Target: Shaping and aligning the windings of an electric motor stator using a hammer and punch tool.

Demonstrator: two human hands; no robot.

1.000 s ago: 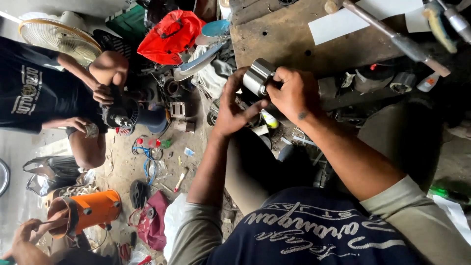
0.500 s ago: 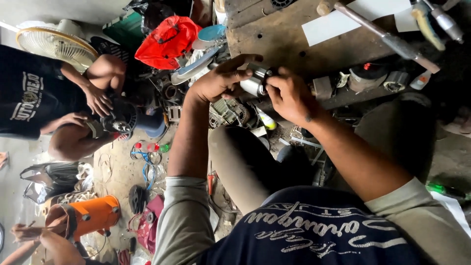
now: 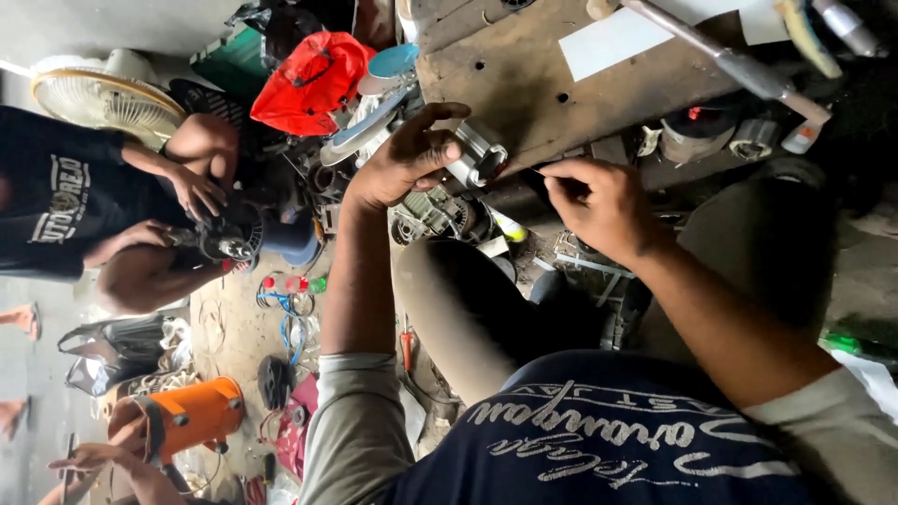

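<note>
Cluttered workbench edge: left hand grips metal cylinder; right hand pinched narrow beside it.

Shiny bare-metal cylinder, rough, stained wooden bench top, glossy red plastic bag.

Metal cylinder partly behind left-hand fingers; thin item in right pinch unclear.

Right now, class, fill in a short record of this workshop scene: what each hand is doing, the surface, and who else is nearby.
left hand: left hand holds a short metal cylinder, grip closed around it
right hand: right hand pinches a thin dark tool beside the cylinder
surface: worn wooden board
nearby: another person's hands on a dark motor
floor: orange canister
</note>
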